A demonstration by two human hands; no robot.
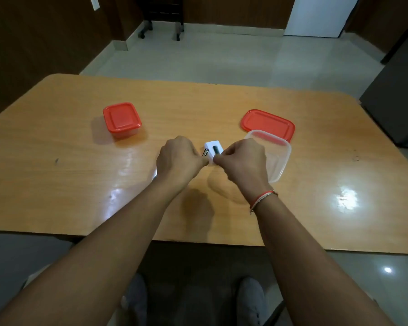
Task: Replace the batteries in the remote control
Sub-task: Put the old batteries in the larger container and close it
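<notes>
Both hands close on a small white remote [212, 150] held just above the middle of the table [68, 184]. The left hand [178, 160] curls its fingers around the near left end, and a small battery [205, 152] shows at its fingertips, against the remote's left edge. The right hand [242, 162] pinches the near right end between thumb and fingers. Whether the battery is gripped or only resting against the remote cannot be told.

The remote's long axis runs away from the person, near end hidden in the fingers, far end pointing toward the far table edge. Its open back faces up, with a dark battery slot [216, 149] running along the same axis.

A clear empty box [277, 158] sits just right of the right hand, partly behind it, and its loose red lid [267, 124] lies beyond, overlapped by the box's far rim. A closed red-lidded box [122, 120] stands well apart on the left. Between the two boxes the tabletop is bare out to the far edge, and the near part of the table under the forearms is bare too. A thread bracelet [262, 200] circles the right wrist.
</notes>
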